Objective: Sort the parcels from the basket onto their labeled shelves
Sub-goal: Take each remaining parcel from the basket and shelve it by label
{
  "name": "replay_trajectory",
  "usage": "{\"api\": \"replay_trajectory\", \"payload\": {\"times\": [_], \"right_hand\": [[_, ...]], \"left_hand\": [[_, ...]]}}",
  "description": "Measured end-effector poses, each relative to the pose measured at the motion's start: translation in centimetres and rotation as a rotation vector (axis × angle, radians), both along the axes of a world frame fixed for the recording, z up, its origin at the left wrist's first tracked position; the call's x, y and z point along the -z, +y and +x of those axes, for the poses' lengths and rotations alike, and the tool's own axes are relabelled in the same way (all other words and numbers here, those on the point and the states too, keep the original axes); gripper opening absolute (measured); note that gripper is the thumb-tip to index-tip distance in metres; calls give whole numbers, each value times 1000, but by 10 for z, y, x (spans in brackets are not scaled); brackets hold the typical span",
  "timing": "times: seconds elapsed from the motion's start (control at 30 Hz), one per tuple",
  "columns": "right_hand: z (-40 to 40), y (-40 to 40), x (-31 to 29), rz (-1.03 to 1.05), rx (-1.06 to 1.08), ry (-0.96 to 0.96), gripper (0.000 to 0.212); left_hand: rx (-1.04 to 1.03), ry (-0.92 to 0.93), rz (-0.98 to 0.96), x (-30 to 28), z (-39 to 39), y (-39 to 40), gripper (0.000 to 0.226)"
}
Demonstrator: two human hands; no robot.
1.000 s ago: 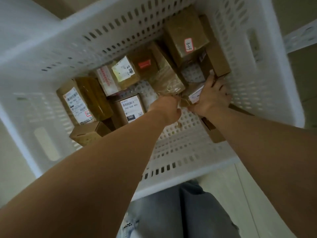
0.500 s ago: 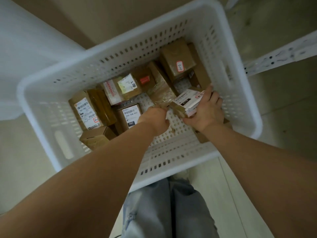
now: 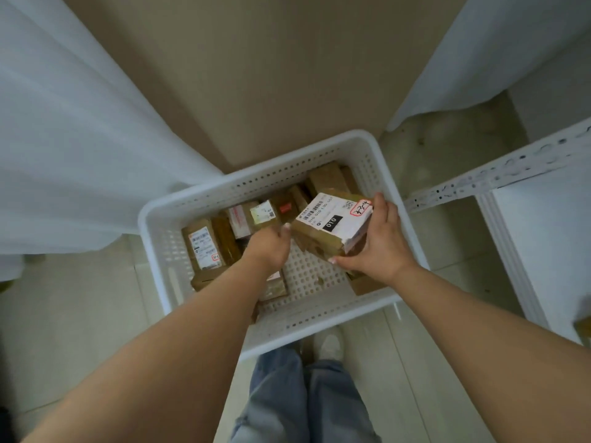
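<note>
- Parcel (image 3: 331,228) sits just right of the frame's centre, lifted clear above the white basket (image 3: 160,231), its white label with the black "010" block and a red-ringed handwritten mark turned up to you.
- Its long axis runs from the lower left up to the upper right of the frame, label end highest.
- Your right hand (image 3: 380,247) clamps it from the right side: fingers curl over the far upper edge, thumb tucks under the near lower corner.
- Your left hand (image 3: 271,247) lies at the parcel's left end, fingertips at or just beside that end; you cannot tell from here whether it actually grips, and it reads as loosely curled around nothing.
- Remaining parcels (image 3: 204,244) lie below in the basket, mostly along its left and far side.
- Shelf frame (image 3: 499,174), a perforated white rail, crosses the right of the frame, so the parcel's likely way out is rightward, and your right hand is both the holder and the nearer one.
</note>
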State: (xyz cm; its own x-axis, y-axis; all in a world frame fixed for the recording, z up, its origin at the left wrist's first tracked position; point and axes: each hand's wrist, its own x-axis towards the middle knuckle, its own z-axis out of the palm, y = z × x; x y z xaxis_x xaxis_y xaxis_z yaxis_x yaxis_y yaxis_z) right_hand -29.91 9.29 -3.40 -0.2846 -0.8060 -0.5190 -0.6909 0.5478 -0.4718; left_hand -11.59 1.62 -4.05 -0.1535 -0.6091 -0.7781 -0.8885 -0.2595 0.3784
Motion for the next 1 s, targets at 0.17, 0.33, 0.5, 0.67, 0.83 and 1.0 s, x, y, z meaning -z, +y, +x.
{"api": "replay_trajectory", "payload": {"times": [0.17,0.33,0.5,0.67,0.83,1.0], "right_hand": [[6,-1,-32,-83,-18,-68,144],[4,12,-53,-117,-6,-142,128],[-21,21,-61,-263,133,-188,56],[-22,9,-76,-45,503,-547,84],[-10,10,-89,14,504,-821,79],[-8,23,-101,-98,563,-842,76]], "left_hand": [[-566,172,234,-28,-15,6,80],[-868,364,291,-35,-21,11,68],[-767,513,181,-41,-6,11,63],[-610,668,158,-67,-6,8,55],[-576,725,105,-90,-22,6,50],[-515,718,90,-104,-31,7,44]]}}
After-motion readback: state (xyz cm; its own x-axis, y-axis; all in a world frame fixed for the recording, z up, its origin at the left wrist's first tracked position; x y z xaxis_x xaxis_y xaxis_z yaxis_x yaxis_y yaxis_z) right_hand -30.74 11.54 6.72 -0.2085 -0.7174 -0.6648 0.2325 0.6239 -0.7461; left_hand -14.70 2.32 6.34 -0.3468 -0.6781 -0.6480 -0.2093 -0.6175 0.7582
